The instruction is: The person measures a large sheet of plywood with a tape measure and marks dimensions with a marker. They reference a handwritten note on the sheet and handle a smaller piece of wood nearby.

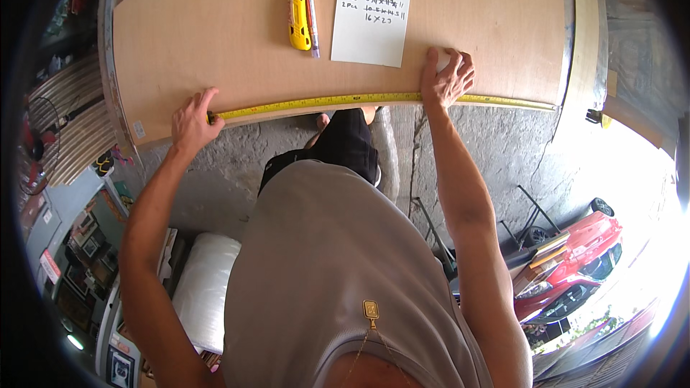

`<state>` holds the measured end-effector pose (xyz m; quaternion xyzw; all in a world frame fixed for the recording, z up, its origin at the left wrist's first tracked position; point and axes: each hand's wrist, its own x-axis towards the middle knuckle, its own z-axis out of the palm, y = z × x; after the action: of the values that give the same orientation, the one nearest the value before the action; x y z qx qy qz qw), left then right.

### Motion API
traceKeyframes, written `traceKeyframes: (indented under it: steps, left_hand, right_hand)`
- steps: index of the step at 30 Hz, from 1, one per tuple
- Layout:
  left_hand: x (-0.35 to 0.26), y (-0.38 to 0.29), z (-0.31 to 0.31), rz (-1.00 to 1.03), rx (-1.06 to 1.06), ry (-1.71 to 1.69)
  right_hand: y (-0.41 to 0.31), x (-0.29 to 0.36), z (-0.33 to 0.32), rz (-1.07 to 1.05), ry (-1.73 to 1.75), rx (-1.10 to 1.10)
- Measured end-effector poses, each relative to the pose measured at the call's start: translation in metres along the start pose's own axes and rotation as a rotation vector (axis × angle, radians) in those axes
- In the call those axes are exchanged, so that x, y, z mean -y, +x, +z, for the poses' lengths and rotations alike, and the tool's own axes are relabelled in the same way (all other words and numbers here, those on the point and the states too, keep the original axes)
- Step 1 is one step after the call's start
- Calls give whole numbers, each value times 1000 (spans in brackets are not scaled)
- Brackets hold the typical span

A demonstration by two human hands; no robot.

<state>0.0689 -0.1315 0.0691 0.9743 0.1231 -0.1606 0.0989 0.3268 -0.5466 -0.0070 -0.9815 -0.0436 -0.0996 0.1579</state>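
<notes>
A yellow tape measure (323,101) stretches along the near edge of a plywood sheet (242,59). My left hand (195,121) grips its left end, where a dark part shows beside the thumb; the hand hides most of that end. The blade runs under my right wrist to the sheet's right edge. My right hand (448,78) rests on the plywood with fingers curled over a small whitish object (443,59), mostly covered and hard to identify. Between the hands, farther back, lie a yellow utility knife (298,16), a marker pen (312,24) and a white sheet with handwritten sizes (372,37), some crossed out.
Another board strip (585,37) lies along the right side. Corrugated panels (81,118) stand at the left. Below is a cracked concrete floor (485,134). A bubble-wrap roll (207,285) sits behind me at left; a red car (577,264) is at the lower right.
</notes>
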Motion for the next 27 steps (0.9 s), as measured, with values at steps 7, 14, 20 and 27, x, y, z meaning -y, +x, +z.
traceKeyframes:
  steps: [7,14,20,27]
  left_hand:
    - [1,0,1,18,-22,8]
    - [-6,0,-3,78,-207,-10]
    - [0,-3,0,56,-58,10]
    - [2,0,0,29,-7,28]
  right_hand:
    - [0,3,2,21,113,-122]
    - [1,2,-2,-1,33,-32]
    - [0,1,2,-16,88,-108]
    - [-1,0,-1,-11,13,-26]
